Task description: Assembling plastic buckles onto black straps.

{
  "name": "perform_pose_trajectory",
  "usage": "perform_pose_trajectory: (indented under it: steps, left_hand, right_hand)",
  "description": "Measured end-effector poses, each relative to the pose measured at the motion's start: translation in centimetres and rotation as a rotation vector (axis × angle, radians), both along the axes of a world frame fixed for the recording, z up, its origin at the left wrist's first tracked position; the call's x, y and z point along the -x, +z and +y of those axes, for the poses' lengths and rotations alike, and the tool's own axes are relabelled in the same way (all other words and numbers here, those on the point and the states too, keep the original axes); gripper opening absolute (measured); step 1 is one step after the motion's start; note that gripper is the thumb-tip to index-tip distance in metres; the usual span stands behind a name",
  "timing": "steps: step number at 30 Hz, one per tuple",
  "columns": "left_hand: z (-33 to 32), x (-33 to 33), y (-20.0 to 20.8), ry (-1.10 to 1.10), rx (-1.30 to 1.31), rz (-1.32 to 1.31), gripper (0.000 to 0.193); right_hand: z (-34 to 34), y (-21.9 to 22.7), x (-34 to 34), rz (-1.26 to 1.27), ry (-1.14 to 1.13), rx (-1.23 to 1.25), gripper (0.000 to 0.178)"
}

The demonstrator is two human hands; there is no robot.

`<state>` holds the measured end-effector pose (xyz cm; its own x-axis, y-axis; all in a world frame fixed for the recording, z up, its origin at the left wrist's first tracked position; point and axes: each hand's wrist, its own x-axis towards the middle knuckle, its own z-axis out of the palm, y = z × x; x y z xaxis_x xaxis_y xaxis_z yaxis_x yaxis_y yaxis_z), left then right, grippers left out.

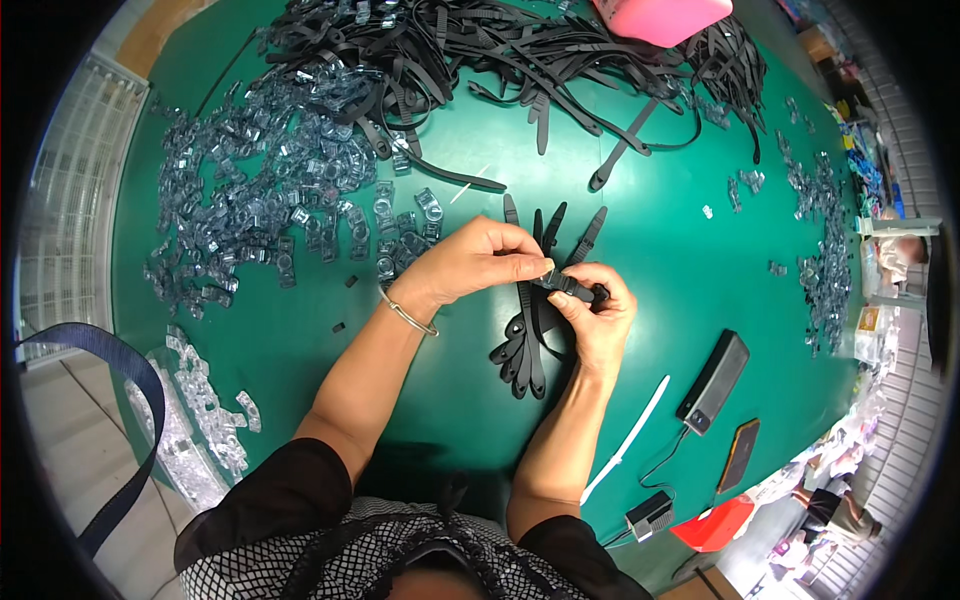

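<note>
My left hand (490, 258) pinches one end of a black ribbed strap (568, 285) between thumb and fingers. On the same strap, my right hand (603, 312) is closed with its thumb on top. Whether a clear piece is fitted at the pinched end is too small to make out. Under both hands lies a bunch of black straps (520, 362), their rounded ends fanned toward me. Smoky, see-through plastic buckle pieces (270, 165) are heaped to the left, and a few lie just beyond my left wrist.
Tangled black straps (540, 55) cover the far side of the green table (690, 270), beside a pink container (665, 15). More clear pieces (825, 250) lie far right. A power bank (713, 383), a phone (740, 455) and a white strip (630, 440) lie near right.
</note>
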<state>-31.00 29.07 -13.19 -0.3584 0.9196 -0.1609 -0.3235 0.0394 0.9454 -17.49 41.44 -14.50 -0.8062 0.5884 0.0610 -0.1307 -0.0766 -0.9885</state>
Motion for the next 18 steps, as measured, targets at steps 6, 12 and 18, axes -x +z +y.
perform_pose_trajectory:
  steps: [6,12,18]
  left_hand:
    - [-0.2,0.3,-0.7,-0.027,-0.018,-0.005,0.011]
    - [-0.2,0.2,-0.7,0.012,-0.013,-0.108,0.011]
    - [0.1,0.0,-1.8,0.041,-0.099,-0.317,0.018]
  right_hand:
    - [0.0,-0.1,0.0,-0.012,0.004,-0.062,0.028]
    - [-0.2,0.0,0.0,-0.013,0.004,0.004,0.027]
    - [-0.1,-0.4,0.1,0.028,-0.018,0.036,0.029]
